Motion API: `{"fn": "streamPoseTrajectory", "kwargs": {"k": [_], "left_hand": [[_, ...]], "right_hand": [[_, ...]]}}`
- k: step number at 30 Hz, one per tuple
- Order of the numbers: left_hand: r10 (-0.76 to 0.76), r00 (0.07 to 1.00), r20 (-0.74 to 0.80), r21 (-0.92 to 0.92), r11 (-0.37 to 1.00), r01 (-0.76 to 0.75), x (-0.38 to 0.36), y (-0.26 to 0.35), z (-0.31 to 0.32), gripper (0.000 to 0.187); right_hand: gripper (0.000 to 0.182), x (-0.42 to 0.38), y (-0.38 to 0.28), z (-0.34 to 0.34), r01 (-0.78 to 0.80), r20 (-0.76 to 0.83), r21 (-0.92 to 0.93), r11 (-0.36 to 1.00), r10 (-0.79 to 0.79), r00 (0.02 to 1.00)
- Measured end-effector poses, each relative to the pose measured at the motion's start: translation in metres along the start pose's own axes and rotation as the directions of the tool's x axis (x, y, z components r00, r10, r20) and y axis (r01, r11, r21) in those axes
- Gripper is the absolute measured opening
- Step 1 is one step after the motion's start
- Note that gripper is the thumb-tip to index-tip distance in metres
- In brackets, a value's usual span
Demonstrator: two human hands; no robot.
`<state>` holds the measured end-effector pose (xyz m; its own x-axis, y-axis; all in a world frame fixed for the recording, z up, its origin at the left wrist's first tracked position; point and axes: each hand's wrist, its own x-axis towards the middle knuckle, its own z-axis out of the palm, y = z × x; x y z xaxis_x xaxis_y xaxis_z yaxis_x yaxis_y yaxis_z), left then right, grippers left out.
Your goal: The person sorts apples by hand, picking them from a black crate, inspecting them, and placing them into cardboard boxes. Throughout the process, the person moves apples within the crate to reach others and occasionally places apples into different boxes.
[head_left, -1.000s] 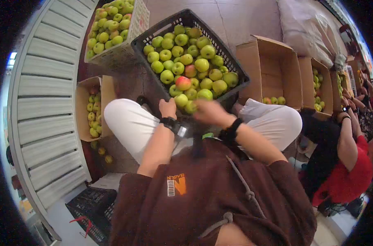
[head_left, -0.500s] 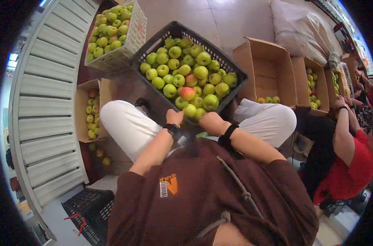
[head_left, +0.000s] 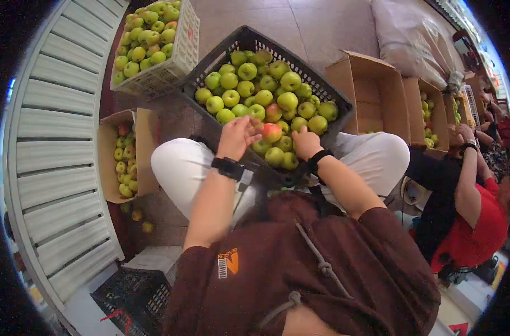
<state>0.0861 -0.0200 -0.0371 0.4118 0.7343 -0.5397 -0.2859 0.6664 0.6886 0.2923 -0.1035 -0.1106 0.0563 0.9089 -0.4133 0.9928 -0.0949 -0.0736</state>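
Observation:
A black plastic crate (head_left: 196, 84) full of green apples (head_left: 246, 89) sits between my knees. My left hand (head_left: 239, 135) is over its near left side, fingers apart, beside a red-blushed apple (head_left: 271, 133); nothing is in its grasp. On the crate's near right part, my right hand (head_left: 307, 144) lies against the apples with its fingers bent downward. Its fingertips are partly hidden, so a grip on an apple cannot be made out. A green apple (head_left: 274, 157) lies between the two hands, near the front corner.
A white crate (head_left: 185, 56) heaped with apples stands at the back left. Cardboard boxes with apples are on the left (head_left: 148, 140) and right (head_left: 372, 92). A few loose apples (head_left: 147, 227) lie on the floor. A person in a red top (head_left: 479, 224) works at the right.
Both hands have moved from the crate's near corner up over the apples. My left hand has opened. The crate now appears slightly shifted to the right.

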Motion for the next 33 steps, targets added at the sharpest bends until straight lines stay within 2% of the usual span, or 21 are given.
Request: {"fn": "streamPoseTrajectory", "kwargs": {"k": [4,7,8,9,10,11,12,15,16,18,19,21,22,23,26,29,30,33], "left_hand": [[-0.118,0.993,-0.004,0.090,0.989,0.118,0.005,-0.026,0.009,0.022],[-0.110,0.988,-0.105,0.157,0.980,0.125,0.003,-0.034,0.022,0.025],[-0.109,0.993,-0.050,0.153,0.981,0.115,0.004,-0.032,0.025,0.030],[-0.161,0.986,0.032,0.079,0.984,0.158,0.002,-0.033,0.027,0.032],[-0.205,0.972,0.117,0.010,0.979,0.205,0.000,-0.033,0.031,0.034],[-0.242,0.949,0.203,-0.054,0.965,0.258,-0.001,-0.031,0.035,0.036],[-0.344,0.893,0.289,-0.203,0.890,0.409,0.006,-0.035,0.035,0.038],[-0.206,0.950,0.236,-0.344,0.896,0.280,0.006,-0.034,0.042,0.038],[-0.234,0.960,0.154,-0.312,0.910,0.272,0.005,-0.031,0.041,0.041],[-0.165,0.981,0.101,-0.322,0.928,0.189,0.006,-0.029,0.035,0.037],[-0.129,0.989,0.074,-0.324,0.935,0.146,0.006,-0.029,0.031,0.035],[0.102,0.995,-0.011,-0.214,0.972,-0.102,-0.011,-0.016,0.028,0.032],[0.020,0.998,-0.067,-0.320,0.946,-0.041,-0.002,-0.013,0.022,0.032],[-0.067,0.991,-0.114,-0.423,0.906,0.013,0.003,-0.009,0.018,0.031],[-0.041,0.969,-0.242,-0.396,0.916,-0.060,0.002,0.004,0.015,0.034],[-0.030,0.951,-0.308,-0.374,0.923,-0.091,0.015,-0.003,0.001,0.035],[-0.016,0.948,-0.318,-0.376,0.920,-0.111,0.020,-0.004,-0.001,0.035],[0.015,0.939,-0.342,-0.377,0.914,-0.152,0.028,-0.009,-0.003,0.038]], "right_hand": [[0.041,-0.006,-0.003,-0.040,-0.054,0.099,0.074,0.996,0.047,0.994],[0.055,-0.010,-0.005,-0.068,-0.200,0.081,0.460,0.865,0.183,0.980],[0.045,-0.010,-0.007,-0.068,-0.081,-0.004,0.722,0.688,0.121,0.993],[0.045,-0.014,-0.007,-0.070,-0.125,0.109,0.882,0.455,0.060,0.992],[0.046,-0.017,-0.004,-0.075,-0.191,0.199,0.964,0.187,-0.030,0.979],[0.046,-0.022,-0.009,-0.089,-0.273,0.259,0.958,-0.091,-0.140,0.956],[0.046,-0.025,-0.014,-0.097,-0.284,0.273,0.956,-0.068,-0.145,0.951],[0.045,-0.010,-0.025,-0.088,-0.073,0.062,0.980,0.187,0.063,0.996],[0.044,-0.006,-0.027,-0.088,-0.051,0.020,0.952,0.302,0.104,0.994],[0.043,-0.004,-0.038,-0.096,-0.031,-0.071,0.857,0.514,0.177,0.982],[0.042,-0.003,-0.042,-0.094,0.039,-0.172,0.836,0.548,0.193,0.966],[0.039,0.004,-0.045,-0.095,0.179,-0.375,0.759,0.625,0.196,0.906],[0.035,0.017,-0.039,-0.079,0.134,-0.303,0.820,0.557,0.222,0.927],[0.032,0.029,-0.031,-0.062,0.136,-0.291,0.813,0.566,0.193,0.937],[0.028,0.049,-0.025,-0.039,0.157,-0.289,0.789,0.594,0.133,0.948],[0.026,0.040,-0.040,-0.039,0.240,-0.420,0.509,0.827,-0.005,0.908],[0.031,0.036,-0.048,-0.054,0.066,-0.087,0.602,0.796,-0.017,0.996],[0.037,0.033,-0.058,-0.031,0.177,-0.213,0.401,0.899,-0.096,0.972]]}}
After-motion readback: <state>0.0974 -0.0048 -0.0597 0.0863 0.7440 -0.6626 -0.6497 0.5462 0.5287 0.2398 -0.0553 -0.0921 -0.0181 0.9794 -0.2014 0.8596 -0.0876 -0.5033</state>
